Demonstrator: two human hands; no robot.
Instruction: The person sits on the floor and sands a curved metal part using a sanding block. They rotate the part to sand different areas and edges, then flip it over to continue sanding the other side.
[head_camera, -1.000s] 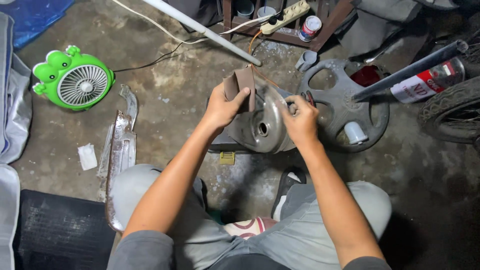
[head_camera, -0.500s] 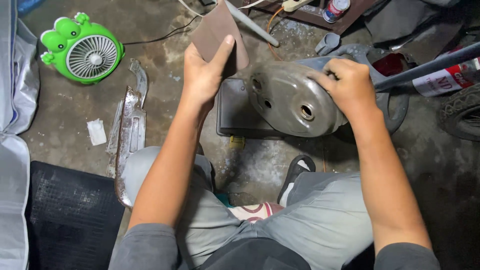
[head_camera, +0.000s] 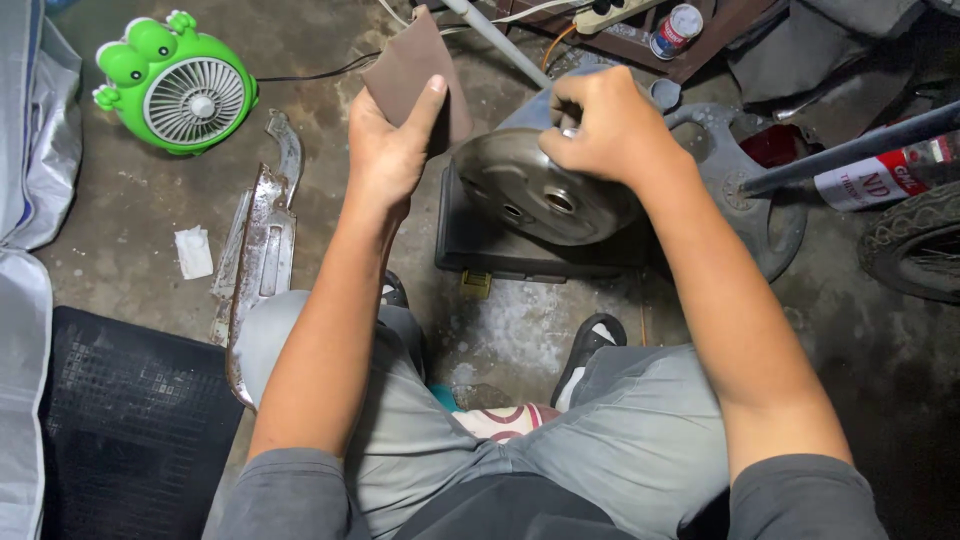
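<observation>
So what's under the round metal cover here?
The metal cover rests on a dark block on the floor; the right hand grips its top edge. The block's top is hidden.

Brown sandpaper sheet (head_camera: 412, 68): flat, raised above the concrete floor, pinched at its lower edge. Round grey metal cover (head_camera: 540, 190): dull, two holes, tilted on a dark block (head_camera: 500, 250).

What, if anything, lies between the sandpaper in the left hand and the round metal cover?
Nothing visible. The left hand holds the sandpaper just left of the cover, which the right hand grips.
</observation>
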